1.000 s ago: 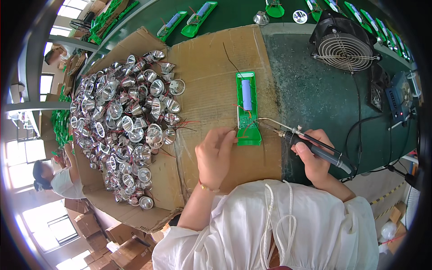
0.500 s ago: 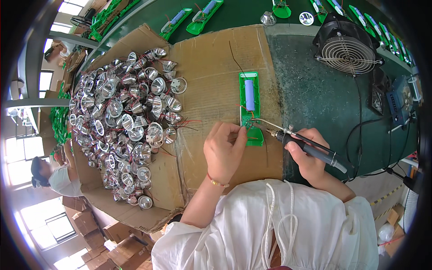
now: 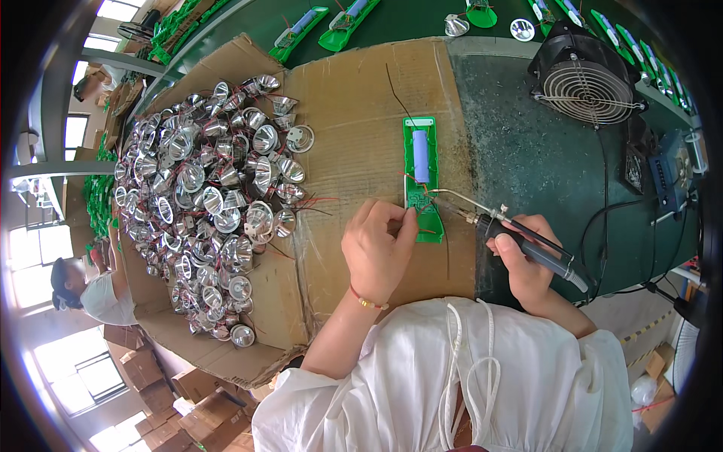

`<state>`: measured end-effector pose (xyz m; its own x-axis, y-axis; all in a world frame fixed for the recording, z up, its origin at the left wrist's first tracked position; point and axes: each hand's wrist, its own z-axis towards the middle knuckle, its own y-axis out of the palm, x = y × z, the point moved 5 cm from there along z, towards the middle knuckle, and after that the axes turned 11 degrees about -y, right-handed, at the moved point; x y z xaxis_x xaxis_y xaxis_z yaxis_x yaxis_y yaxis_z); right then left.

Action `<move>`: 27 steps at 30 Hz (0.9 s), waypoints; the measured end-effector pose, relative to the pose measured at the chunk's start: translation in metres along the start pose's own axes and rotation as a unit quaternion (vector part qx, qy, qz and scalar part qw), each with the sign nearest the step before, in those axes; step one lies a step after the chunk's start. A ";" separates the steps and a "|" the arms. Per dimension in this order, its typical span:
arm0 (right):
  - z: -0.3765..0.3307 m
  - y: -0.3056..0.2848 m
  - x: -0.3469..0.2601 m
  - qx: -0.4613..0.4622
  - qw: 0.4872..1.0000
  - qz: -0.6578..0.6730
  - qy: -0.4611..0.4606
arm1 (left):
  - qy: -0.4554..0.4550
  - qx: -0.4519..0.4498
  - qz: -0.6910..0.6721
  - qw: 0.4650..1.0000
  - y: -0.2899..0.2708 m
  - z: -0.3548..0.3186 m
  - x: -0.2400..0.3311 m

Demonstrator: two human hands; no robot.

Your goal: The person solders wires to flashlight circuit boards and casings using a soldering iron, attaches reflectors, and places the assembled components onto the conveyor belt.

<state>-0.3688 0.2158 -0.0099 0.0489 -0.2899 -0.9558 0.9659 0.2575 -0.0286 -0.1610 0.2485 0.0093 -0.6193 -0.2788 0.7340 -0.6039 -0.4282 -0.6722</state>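
A green plastic housing (image 3: 431,230) lies on the cardboard, holding a blue-violet cylindrical battery (image 3: 421,157) and a small green circuit board (image 3: 419,197) with thin wires. My left hand (image 3: 379,245) is at the board's lower left edge, thumb and forefinger pinched together; whatever lies between them is too small to make out. In my right hand (image 3: 525,260) is a soldering iron (image 3: 533,252) with a thin metal feed tube (image 3: 467,197) along it. Its tip points left at the board, close to its right side; I cannot tell whether it touches.
Left of the housing, a cardboard box (image 3: 260,361) holds many shiny reflector cups (image 3: 215,200) with red wires. A black fan (image 3: 587,90) with a wire grille stands at the far right, near a blue device (image 3: 669,169) and cables. More green housings (image 3: 350,24) line the back.
The soldering iron and my right hand have moved slightly right, drawing the tip back from the board. My left hand keeps its pinch almost in place. The whole view has shifted a little.
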 end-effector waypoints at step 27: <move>-0.001 -0.004 0.001 -0.009 1.000 -0.019 0.007 | 0.064 -0.007 0.003 0.998 0.001 -0.007 0.006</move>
<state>-0.3730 0.2158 -0.0110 0.0097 -0.2874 -0.9577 0.9623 0.2632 -0.0692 -0.1683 0.2527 0.0123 -0.6822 -0.1684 0.7115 -0.6056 -0.4151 -0.6789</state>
